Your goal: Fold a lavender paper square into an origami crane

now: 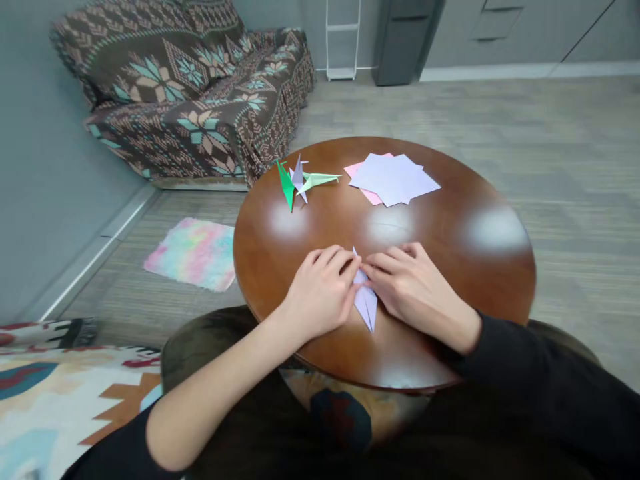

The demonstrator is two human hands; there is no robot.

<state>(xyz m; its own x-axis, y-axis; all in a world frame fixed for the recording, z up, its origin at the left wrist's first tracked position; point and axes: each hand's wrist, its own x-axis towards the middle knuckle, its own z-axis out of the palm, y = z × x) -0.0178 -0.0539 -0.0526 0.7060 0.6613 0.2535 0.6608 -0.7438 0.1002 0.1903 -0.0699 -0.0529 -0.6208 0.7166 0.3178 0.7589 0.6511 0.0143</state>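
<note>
Both hands, left and right, pinch lilac paper near table front edge; cranes, sheets far side.

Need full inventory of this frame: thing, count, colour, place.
folded paper piece: 1, lilac, near table edge, under both hands
finished paper figures: 3, green, lilac, pale green, far left of table
paper sheets: small stack, lilac over pink, far side of table
round table: 1, brown wood
sofa: 1, patterned brown and teal cover, back left
small mat: 1, pastel, floor left of table
left hand: pressing the piece
right hand: pressing the piece
</note>
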